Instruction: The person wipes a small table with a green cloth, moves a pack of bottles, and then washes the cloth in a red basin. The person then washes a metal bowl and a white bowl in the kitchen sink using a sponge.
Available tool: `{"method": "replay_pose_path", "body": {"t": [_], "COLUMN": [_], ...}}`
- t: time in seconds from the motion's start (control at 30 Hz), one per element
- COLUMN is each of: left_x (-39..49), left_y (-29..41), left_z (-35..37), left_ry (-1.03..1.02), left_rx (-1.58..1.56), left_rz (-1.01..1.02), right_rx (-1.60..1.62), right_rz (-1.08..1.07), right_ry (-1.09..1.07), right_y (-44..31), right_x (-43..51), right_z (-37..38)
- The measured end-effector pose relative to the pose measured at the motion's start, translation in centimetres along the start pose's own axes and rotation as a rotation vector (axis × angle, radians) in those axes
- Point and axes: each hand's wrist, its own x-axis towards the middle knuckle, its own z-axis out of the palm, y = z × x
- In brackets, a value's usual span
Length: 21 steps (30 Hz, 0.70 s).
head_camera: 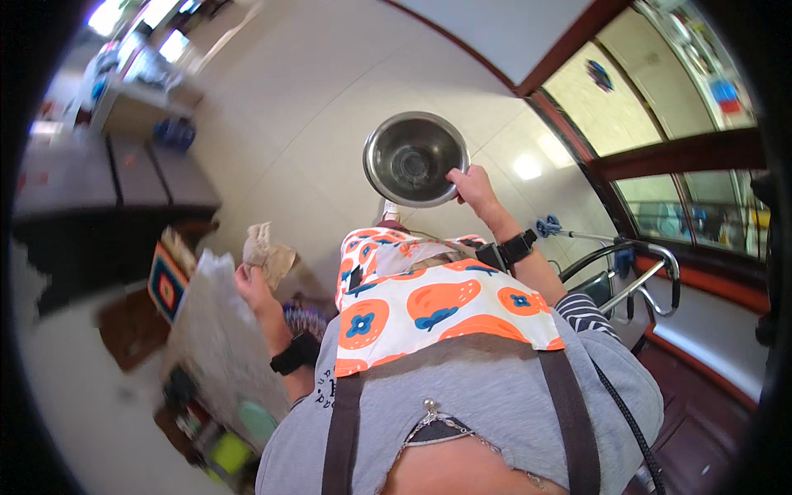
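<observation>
My right hand [473, 185] grips the rim of a stainless steel bowl [414, 145], thumb inside and fingers beneath. The bowl is held out over the floor, its open side toward me, and only a faint ring shows at its bottom. Off to the left, my left hand [252, 288] pinches a crumpled beige cloth [267, 250], which stands up above the fingers. A printed apron [427, 303] with orange fruit covers my front. Both wrists wear black straps, with a small device on the right one.
A pale tiled floor [309, 111] stretches ahead. At left stand a cloth-covered table [210, 334] and a dark cabinet [68, 173]. A metal walking frame [637, 284] stands close on my right, before a red-framed glass door [674, 154].
</observation>
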Motion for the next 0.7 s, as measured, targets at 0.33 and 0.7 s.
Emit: {"method": "replay_pose_path", "body": {"t": [0.33,0.7], "left_x": [19.0,4.6], "left_y": [16.9,27.9], "left_z": [29.8,70.3], "left_ry": [-0.584,-1.455], "left_rx": [-0.122,0.379], "left_rz": [0.038,0.476], "right_rx": [0.361,0.859], "right_rz": [0.181,0.501], "right_ry": [0.661,1.119], "right_y": [-4.6,4.4], "right_x": [9.3,10.9], "right_z": [-11.5,-23.3]}}
